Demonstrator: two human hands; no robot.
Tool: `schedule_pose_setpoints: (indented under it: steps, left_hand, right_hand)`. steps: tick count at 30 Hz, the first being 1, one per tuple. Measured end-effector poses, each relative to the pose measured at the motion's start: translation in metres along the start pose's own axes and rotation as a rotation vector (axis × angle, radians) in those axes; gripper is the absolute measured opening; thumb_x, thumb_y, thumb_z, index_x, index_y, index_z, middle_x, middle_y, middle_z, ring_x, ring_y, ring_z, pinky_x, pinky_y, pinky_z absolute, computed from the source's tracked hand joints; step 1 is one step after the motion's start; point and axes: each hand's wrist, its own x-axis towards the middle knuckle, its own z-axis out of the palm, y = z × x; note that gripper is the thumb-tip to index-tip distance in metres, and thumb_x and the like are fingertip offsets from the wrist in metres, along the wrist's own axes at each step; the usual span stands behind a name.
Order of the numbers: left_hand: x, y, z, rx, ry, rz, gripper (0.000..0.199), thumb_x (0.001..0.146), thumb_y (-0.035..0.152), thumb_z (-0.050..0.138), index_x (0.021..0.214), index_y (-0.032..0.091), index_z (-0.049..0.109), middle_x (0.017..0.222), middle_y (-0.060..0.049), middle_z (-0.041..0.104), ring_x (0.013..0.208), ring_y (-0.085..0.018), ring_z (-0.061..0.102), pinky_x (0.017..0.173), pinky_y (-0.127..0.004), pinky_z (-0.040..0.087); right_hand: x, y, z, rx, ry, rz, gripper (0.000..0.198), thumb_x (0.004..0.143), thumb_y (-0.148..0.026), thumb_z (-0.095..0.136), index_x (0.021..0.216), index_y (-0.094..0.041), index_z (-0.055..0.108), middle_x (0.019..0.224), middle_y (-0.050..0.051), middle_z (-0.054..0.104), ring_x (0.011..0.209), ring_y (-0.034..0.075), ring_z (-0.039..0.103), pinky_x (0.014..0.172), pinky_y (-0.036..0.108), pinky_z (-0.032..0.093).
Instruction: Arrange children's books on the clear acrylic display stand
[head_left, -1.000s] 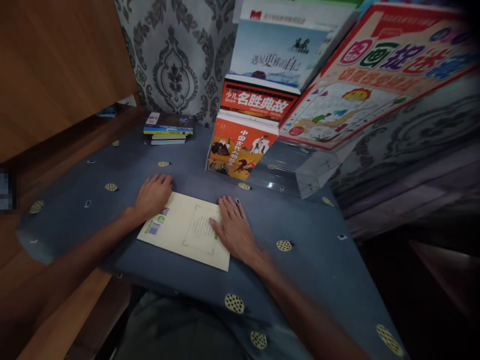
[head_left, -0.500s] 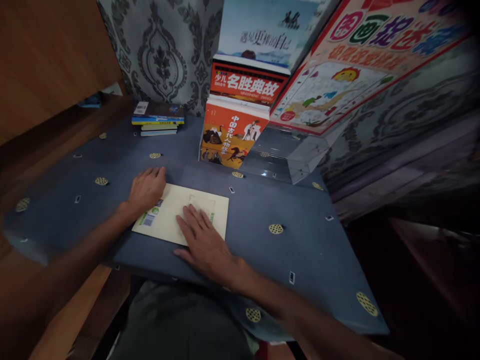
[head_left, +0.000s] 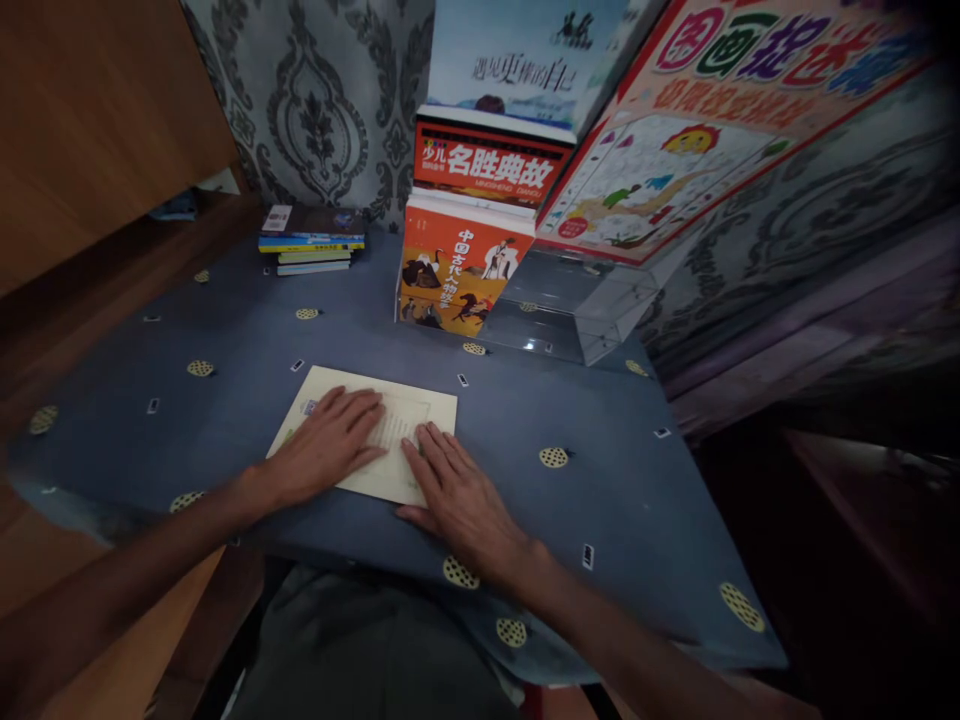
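Note:
A thin cream-coloured book (head_left: 396, 478) lies flat near the front edge of the table, its back cover seemingly up. Printed text and a faint frame show between my hands. My left hand (head_left: 330, 445) rests palm down over the book's left and middle part, fingers stretched out, hiding most of the printed label there. On the right side of the cover lies my right hand (head_left: 457, 490), also flat with fingers extended, its thumb by the book's lower edge. Neither hand grips anything.
A clear acrylic stand (head_left: 611, 310) at the back holds an orange book (head_left: 457, 265), a red book (head_left: 487, 165), a pale blue book (head_left: 510, 70) and a large picture book (head_left: 660, 150). A small book stack (head_left: 313, 240) sits back left. Patterned blue cloth (head_left: 555, 400) covers the table.
My left hand has moved right, from the book's upper left edge onto its middle. My right hand has slid right toward the book's right edge. The book stays nearly in place.

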Motion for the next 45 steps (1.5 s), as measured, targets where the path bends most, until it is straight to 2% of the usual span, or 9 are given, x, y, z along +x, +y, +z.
schedule_pose_setpoints:
  steps: [4, 6, 12, 18, 23, 28, 33, 41, 45]
  left_hand:
    - [-0.018, 0.008, -0.003, -0.074, -0.061, 0.121, 0.084, 0.091, 0.07, 0.047, 0.147, 0.008, 0.042, 0.152, -0.024, 0.047, 0.149, -0.034, 0.033, 0.121, -0.057, 0.022]
    - [-0.022, 0.008, -0.003, -0.045, -0.105, 0.139, 0.088, 0.09, 0.073, 0.045, 0.149, 0.009, 0.039, 0.155, -0.024, 0.043, 0.151, -0.035, 0.028, 0.121, -0.059, 0.02]
    - [-0.023, 0.019, -0.004, 0.031, -0.108, 0.109, 0.051, 0.103, 0.044, 0.044, 0.142, 0.011, 0.05, 0.148, -0.022, 0.053, 0.144, -0.034, 0.042, 0.117, -0.048, 0.032]
    - [-0.004, 0.02, -0.032, -0.007, -0.17, 0.09, 0.027, 0.106, 0.026, 0.036, 0.109, 0.016, 0.061, 0.099, -0.013, 0.073, 0.096, -0.026, 0.071, 0.077, -0.035, 0.053]
    - [0.012, 0.017, -0.053, -0.148, -0.263, 0.018, 0.025, 0.106, 0.029, 0.034, 0.103, 0.017, 0.056, 0.079, -0.007, 0.069, 0.07, -0.022, 0.068, 0.062, -0.03, 0.047]
    - [0.011, 0.014, -0.06, -0.334, -0.251, -0.094, 0.029, 0.106, 0.029, 0.031, 0.093, 0.019, 0.055, 0.074, -0.003, 0.066, 0.06, -0.016, 0.06, 0.056, -0.027, 0.039]
    - [0.012, 0.008, -0.073, -0.68, -0.155, -0.2, 0.036, 0.103, 0.038, 0.031, 0.081, 0.021, 0.054, 0.068, 0.002, 0.058, 0.061, -0.013, 0.055, 0.059, -0.025, 0.038]
    - [0.011, -0.004, -0.099, -1.201, -0.062, -0.556, 0.042, 0.092, 0.056, 0.051, 0.072, 0.02, 0.058, 0.06, 0.002, 0.056, 0.053, -0.012, 0.052, 0.045, -0.021, 0.04]
    - [0.018, -0.011, -0.096, -1.512, 0.185, -0.789, 0.035, 0.087, 0.052, 0.062, 0.081, 0.018, 0.066, 0.063, -0.002, 0.067, 0.056, -0.019, 0.064, 0.048, -0.027, 0.052]
  right_hand:
    - [-0.002, 0.0, -0.001, -0.046, 0.019, -0.07, 0.069, 0.098, -0.046, 0.056, 0.154, -0.008, 0.038, 0.154, 0.024, 0.043, 0.147, 0.035, 0.037, 0.118, 0.052, 0.039]
    - [-0.003, -0.004, -0.001, -0.095, 0.028, -0.106, 0.063, 0.101, -0.038, 0.053, 0.152, -0.005, 0.038, 0.15, 0.027, 0.047, 0.143, 0.037, 0.042, 0.116, 0.052, 0.043]
    - [0.003, -0.008, -0.016, -0.083, 0.034, -0.143, 0.045, 0.103, -0.015, 0.042, 0.147, -0.008, 0.047, 0.139, 0.023, 0.06, 0.132, 0.033, 0.057, 0.108, 0.047, 0.051]
    - [0.024, 0.012, -0.047, 0.115, -0.028, 0.007, 0.034, 0.105, -0.035, 0.045, 0.126, -0.018, 0.065, 0.099, 0.011, 0.078, 0.086, 0.025, 0.076, 0.077, 0.038, 0.061]
    - [0.022, 0.038, -0.046, 0.521, 0.124, 0.112, 0.04, 0.098, -0.053, 0.055, 0.114, -0.021, 0.071, 0.101, 0.007, 0.079, 0.089, 0.021, 0.076, 0.078, 0.032, 0.059]
    - [0.012, 0.054, -0.033, 0.73, 0.208, 0.213, 0.046, 0.084, -0.065, 0.066, 0.099, -0.023, 0.078, 0.097, 0.006, 0.079, 0.094, 0.025, 0.074, 0.086, 0.04, 0.059]
    - [0.016, 0.057, -0.03, 0.774, 0.234, 0.111, 0.04, 0.083, -0.064, 0.068, 0.088, -0.026, 0.08, 0.094, 0.005, 0.08, 0.107, 0.027, 0.071, 0.102, 0.049, 0.052]
    - [0.036, 0.062, -0.022, 1.262, 0.329, 0.234, 0.036, 0.064, -0.051, 0.088, 0.081, -0.021, 0.079, 0.08, 0.002, 0.079, 0.07, 0.019, 0.072, 0.069, 0.032, 0.06]
    - [0.057, 0.048, -0.023, 1.566, 0.47, 0.284, 0.046, 0.059, -0.053, 0.091, 0.088, -0.021, 0.076, 0.082, 0.002, 0.079, 0.074, 0.018, 0.073, 0.079, 0.034, 0.06]
